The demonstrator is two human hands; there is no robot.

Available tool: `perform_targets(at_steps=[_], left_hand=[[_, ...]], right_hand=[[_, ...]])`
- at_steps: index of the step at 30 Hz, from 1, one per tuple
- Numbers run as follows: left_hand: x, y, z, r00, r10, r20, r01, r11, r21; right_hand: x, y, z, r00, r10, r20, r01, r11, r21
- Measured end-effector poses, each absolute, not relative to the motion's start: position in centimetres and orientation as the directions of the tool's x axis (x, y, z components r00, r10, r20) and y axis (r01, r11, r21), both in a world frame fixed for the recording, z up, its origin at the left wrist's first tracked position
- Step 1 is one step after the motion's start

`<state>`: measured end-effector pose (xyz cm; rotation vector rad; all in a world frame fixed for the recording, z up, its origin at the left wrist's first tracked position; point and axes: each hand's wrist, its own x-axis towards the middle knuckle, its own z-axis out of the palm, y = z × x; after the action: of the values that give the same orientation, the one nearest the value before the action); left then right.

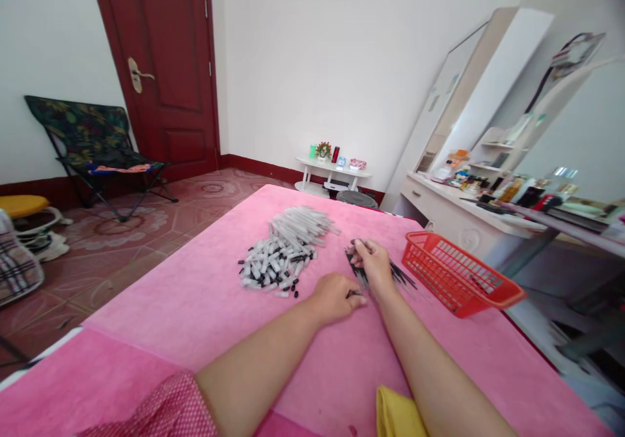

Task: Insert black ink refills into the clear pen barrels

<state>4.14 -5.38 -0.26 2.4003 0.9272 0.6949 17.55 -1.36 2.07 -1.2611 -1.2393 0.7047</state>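
Observation:
My right hand (375, 264) is closed in a pinch over a spread of thin black pen refills (404, 275). Refills stick out on both sides of it, and a small dark bit shows at its fingertips, too blurred to name. Just left of it, my left hand (336, 297) rests low over the cloth with its fingers curled in; what they hold, if anything, is hidden. Left of both hands lies a heap of whitish pen caps and small black plugs (276, 264). Behind that heap, translucent pen barrels (300, 224) are piled lengthwise.
A red plastic basket (459, 274) stands at the table's right edge. Pink cloth (195, 313) covers the table, and a folded yellow cloth (398, 414) lies at the near edge. To the right is a white dressing table (439, 202) with bottles; a folding chair (92, 140) stands far left.

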Motion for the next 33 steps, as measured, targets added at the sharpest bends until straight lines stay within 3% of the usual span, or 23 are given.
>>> perform_targets(at_steps=[7,16,24,28,33], left_hand=[[4.1,-5.4,-0.2,0.656,0.7,0.281,0.519,-0.69,0.504],[4.0,-5.5,0.0,0.663,0.694,0.281,0.476,-0.681,0.556],[3.1,-4.8,1.7,0.696,0.661,0.28,0.456,-0.708,0.539],[0.6,-2.7,3.9,0.575,0.748,0.331,0.587,-0.659,0.47],[-4.0,0.2,4.9,0.29,0.89,0.352,0.81,-0.424,0.405]], right_hand=[[17.3,-1.7,1.6,0.175,0.924,0.34,0.344,0.266,-0.9],[16.8,-2.1,1.5,0.104,0.929,0.356,0.472,0.269,-0.839],[17.1,-1.9,1.6,0.089,0.92,0.381,0.492,0.292,-0.82],[17.3,-1.7,1.6,0.096,0.923,0.372,0.473,0.287,-0.833],[17.4,-1.6,1.3,0.111,0.931,0.349,0.409,0.277,-0.87]])
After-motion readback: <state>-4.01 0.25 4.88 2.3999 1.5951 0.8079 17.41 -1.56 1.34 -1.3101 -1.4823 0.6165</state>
